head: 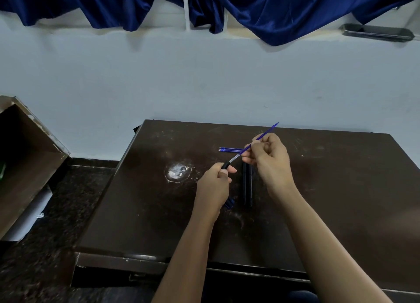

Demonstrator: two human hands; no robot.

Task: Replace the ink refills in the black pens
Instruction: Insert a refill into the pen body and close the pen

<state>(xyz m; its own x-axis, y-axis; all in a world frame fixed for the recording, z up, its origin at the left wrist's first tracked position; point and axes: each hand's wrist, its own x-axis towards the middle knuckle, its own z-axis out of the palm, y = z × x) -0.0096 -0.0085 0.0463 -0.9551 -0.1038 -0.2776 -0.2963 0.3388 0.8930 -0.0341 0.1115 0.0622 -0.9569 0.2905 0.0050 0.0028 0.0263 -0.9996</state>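
Left hand (214, 182) is curled around a black pen (225, 165), only the top end pokes out above the fist, the rest is buried in the palm. A blue refill (261, 139) runs from that end up and to the right, with its clear, empty-looking stretch nearest the pen. Right hand (270, 158) pinches the refill mid-length between thumb and fingers; its far tip sticks out past the knuckles. Can't tell how deep the refill sits in the pen. On the table (341, 189), spare refills (229, 149) lie just behind the hands, partly blocked by the right one. Two black pens (247, 189) lie side by side below it, tops hidden. Something blue (229, 203) peeks out by the left wrist, can't make it out.
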